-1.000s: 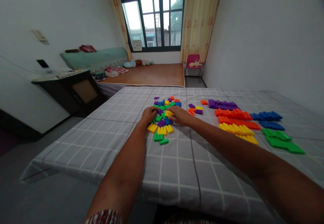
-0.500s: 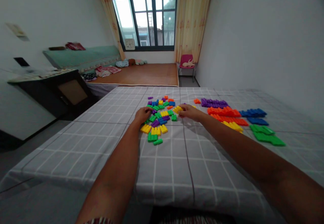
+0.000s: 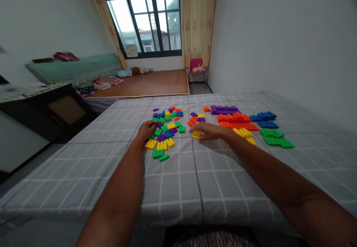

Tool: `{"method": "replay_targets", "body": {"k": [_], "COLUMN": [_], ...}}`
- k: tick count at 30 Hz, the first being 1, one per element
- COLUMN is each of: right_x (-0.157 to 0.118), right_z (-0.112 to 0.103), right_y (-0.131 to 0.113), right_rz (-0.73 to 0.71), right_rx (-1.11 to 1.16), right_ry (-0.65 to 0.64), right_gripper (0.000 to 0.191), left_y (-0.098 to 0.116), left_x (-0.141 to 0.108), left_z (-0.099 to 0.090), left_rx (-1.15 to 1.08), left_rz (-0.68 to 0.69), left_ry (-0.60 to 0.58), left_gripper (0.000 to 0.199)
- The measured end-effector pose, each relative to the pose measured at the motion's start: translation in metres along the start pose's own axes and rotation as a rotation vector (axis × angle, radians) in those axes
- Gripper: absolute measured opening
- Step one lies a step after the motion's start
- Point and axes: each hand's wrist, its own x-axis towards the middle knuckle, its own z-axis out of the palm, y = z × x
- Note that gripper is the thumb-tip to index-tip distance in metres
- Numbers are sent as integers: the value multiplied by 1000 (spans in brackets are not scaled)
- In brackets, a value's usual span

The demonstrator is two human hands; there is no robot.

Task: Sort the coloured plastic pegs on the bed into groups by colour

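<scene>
My left hand (image 3: 147, 130) rests at the left edge of a mixed pile of plastic building blocks, its fingers curled beside a purple block (image 3: 160, 125) and green ones. Whatever lies under those fingertips is hidden. To the right of the pile, my right hand (image 3: 208, 131) pinches a yellow block (image 3: 196, 135) low over the cloth. Just beyond it lie orange blocks (image 3: 192, 121) and a small yellow and purple pair (image 3: 201, 118). At the pile's near side are yellow blocks (image 3: 162, 146) and a single green block (image 3: 164, 157).
Farther right, blocks lie grouped by colour: purple (image 3: 225, 110), orange (image 3: 234, 118), blue (image 3: 263, 116), yellow (image 3: 244, 132) and green (image 3: 279, 141). A grey checked cloth (image 3: 178, 195) covers the table. Beyond are a bed (image 3: 156, 83), a pink chair (image 3: 196, 65) and a dark cabinet (image 3: 60, 109).
The view has turned slightly right. My right hand has carried the yellow block away from the pile, rightward and nearer to me. My left hand stays at the pile's left edge.
</scene>
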Motion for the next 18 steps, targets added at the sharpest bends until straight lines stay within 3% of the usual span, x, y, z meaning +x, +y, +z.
{"method": "replay_targets", "body": {"k": [4, 9, 14, 18], "right_x": [-2, 0, -36, -97], "right_z": [13, 13, -43, -82], "right_y": [-4, -8, 16, 65], "right_rz": [-76, 101, 237, 406], "right_rx": [-8, -2, 74, 7], "right_ry": [-8, 105, 291, 251], "right_gripper": [42, 37, 37, 37], "left_y": [6, 12, 10, 12], "left_x": [-2, -4, -3, -2], "left_z": [-4, -11, -11, -11], "left_rx": [-10, -29, -24, -8], "left_rz": [-1, -9, -15, -28], "left_ry": [3, -1, -9, -30], "left_gripper": [37, 36, 35, 39]}}
